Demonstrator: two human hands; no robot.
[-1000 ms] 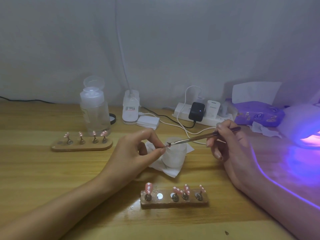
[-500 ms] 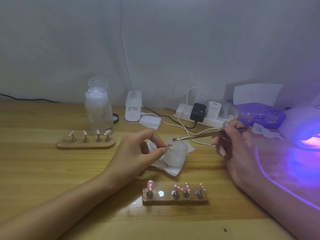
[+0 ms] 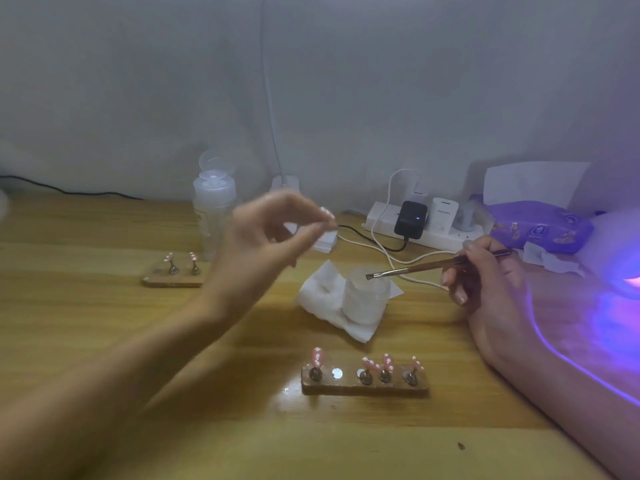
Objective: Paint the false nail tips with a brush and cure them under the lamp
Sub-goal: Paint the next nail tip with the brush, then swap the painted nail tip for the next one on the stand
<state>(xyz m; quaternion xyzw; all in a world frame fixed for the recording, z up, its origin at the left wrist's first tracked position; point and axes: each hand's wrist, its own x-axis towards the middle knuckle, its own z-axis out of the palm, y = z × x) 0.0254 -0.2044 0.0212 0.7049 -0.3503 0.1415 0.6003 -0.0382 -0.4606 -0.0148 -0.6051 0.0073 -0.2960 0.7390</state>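
Observation:
My left hand is raised above the desk, blurred, and pinches a small pink nail tip between thumb and forefinger. My right hand grips a thin brush whose bristles hover over the rim of a small frosted jar. A wooden holder near the front carries several pink nail tips on metal stands, with one bare magnet spot. A second holder with pink tips stands at the left, partly hidden by my left forearm. The lamp glows purple at the right edge.
The jar sits on a white tissue. A clear pump bottle stands behind the left holder. At the back lie a power strip with plugs and cables, and a purple tissue pack.
My left hand has lifted up and away from the jar with the nail tip. The brush has dropped slightly toward the jar's rim.

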